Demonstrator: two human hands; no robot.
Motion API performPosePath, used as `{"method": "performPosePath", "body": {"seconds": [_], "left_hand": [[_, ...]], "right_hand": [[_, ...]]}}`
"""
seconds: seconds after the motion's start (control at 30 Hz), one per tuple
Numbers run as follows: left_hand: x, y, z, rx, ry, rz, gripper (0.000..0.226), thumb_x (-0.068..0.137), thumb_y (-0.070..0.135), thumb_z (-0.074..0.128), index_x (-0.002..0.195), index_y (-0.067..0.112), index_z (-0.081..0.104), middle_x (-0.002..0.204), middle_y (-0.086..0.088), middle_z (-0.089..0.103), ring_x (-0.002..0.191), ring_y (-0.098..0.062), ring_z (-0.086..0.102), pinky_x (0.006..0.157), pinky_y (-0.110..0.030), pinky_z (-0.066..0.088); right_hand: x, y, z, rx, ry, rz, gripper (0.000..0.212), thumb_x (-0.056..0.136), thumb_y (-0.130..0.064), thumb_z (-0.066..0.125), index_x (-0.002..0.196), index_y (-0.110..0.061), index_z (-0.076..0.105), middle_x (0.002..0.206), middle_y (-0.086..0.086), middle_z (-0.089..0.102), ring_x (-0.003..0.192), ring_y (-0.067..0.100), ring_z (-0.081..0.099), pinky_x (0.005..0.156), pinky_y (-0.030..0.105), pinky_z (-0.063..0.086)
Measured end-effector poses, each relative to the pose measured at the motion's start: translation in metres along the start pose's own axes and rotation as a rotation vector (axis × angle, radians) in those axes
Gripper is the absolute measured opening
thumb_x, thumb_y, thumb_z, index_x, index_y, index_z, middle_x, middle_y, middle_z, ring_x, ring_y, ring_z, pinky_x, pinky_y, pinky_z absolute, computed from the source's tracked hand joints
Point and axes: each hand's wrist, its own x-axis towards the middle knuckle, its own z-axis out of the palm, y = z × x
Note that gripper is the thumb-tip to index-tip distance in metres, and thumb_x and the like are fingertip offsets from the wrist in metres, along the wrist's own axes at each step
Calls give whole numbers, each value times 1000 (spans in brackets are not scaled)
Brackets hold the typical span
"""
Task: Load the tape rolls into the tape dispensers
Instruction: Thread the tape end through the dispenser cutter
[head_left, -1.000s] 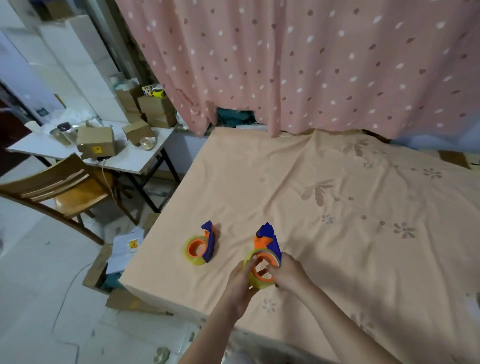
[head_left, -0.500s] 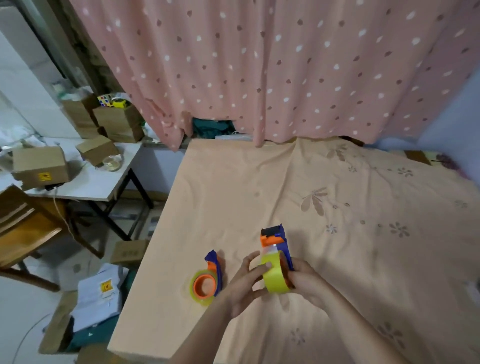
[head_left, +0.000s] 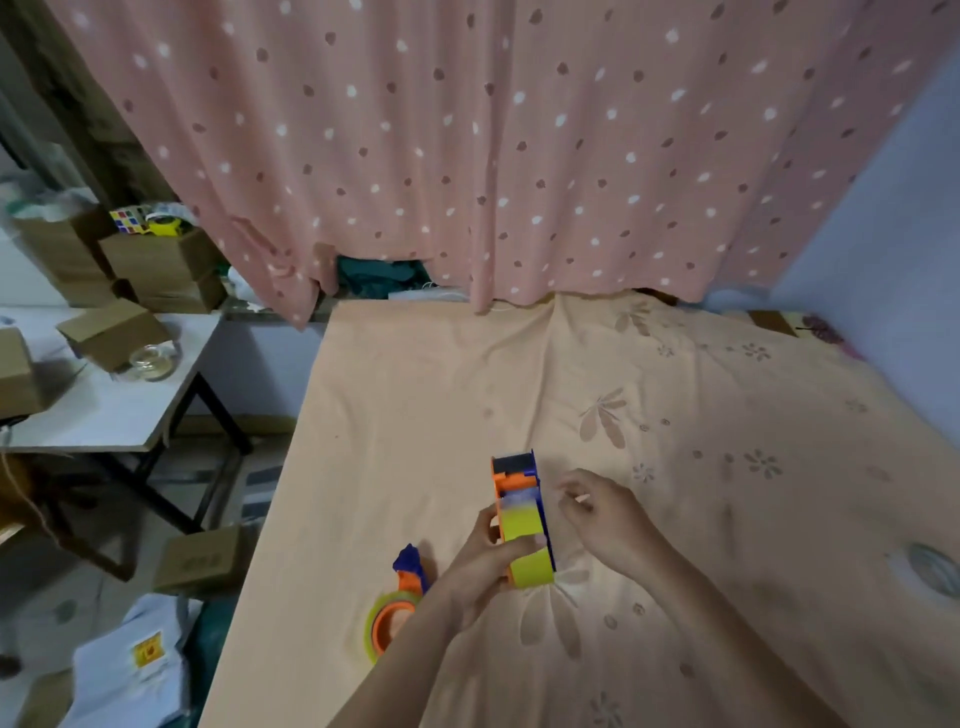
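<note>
A: Where is the dispenser?
B: My left hand (head_left: 483, 558) grips the tape dispenser (head_left: 521, 512), yellow tape roll (head_left: 527, 540) loaded, above the bedsheet (head_left: 675, 415).
A: Right?
B: My right hand (head_left: 605, 512) hovers beside it, fingers loosely curled, holding nothing.

The left hand (head_left: 485, 564) holds the blue and orange plastic tape dispenser (head_left: 519, 512) with a yellow tape roll (head_left: 527, 545) in it. The right hand (head_left: 605, 514) is just right of the dispenser, fingers curled. Left of it, another orange and blue dispenser (head_left: 397, 608) lies on the peach flowered cloth (head_left: 675, 441).
</note>
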Motion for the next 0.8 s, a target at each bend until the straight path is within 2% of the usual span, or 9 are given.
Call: {"method": "performPosePath", "body": {"seconds": [0.1,0.17,0.2,0.27,0.3,0.37,0.47,0.57,0.8], "left_hand": [[8,4,-5,41,47,36,84,71,19,86,143,26,43,132,-6,65,115,-23,70,89,-41,64],[11,4,-6,118,41,48,87,73,15,86,146,29,40,132,-3,63,119,-24,68,98,-47,60],[11,4,-5,167,34,53,89,73,16,87,146,31,39,131,0,63,119,-21,67,100,-45,59],[10,3,-4,235,16,56,94,69,21,88,146,35,37,128,6,63,116,-15,67,95,-36,60],[8,3,-4,244,6,53,97,66,23,89,147,36,36,128,6,63,116,-14,67,93,-33,61],[7,1,-2,228,-3,44,98,66,25,88,148,38,35,131,4,64,117,-15,67,93,-34,60],[6,0,3,187,19,36,77,84,25,82,147,34,38,133,3,67,120,-15,68,103,-37,57],[4,2,9,172,33,16,65,93,27,74,147,29,38,135,0,64,125,-18,64,111,-43,50],[3,2,15,187,28,44,74,79,37,79,143,34,42,131,5,65,121,-14,65,109,-38,52]], "right_hand": [[5,-15,4,49,-106,-90,38,85,-19,74,121,-26,64,103,-12,63,86,-3,60,71,4,43],[13,-20,8,-29,-186,-109,46,80,-19,80,122,-27,64,92,-17,56,85,0,58,75,7,43],[17,-22,10,-69,-213,-107,41,77,-19,81,115,-28,68,86,-16,55,80,1,57,73,12,45],[23,-25,11,-112,-233,-113,19,74,-18,81,85,-32,74,75,-15,62,66,-3,56,66,16,46],[25,-25,11,-127,-228,-123,21,74,-17,80,70,-36,72,68,-16,65,60,-6,56,62,16,45],[27,-26,13,-130,-215,-109,31,73,-18,79,54,-40,68,56,-20,65,54,-8,56,56,10,40],[26,-29,15,-106,-216,-80,30,71,-20,81,51,-40,70,51,-18,64,48,-5,57,47,8,40],[23,-30,13,-113,-181,-76,40,72,-19,82,45,-43,66,47,-19,63,45,-7,57,45,6,39],[18,-29,1,-107,-96,-64,39,74,-20,84,45,-37,65,55,-8,66,51,-7,58,50,7,40]]}}
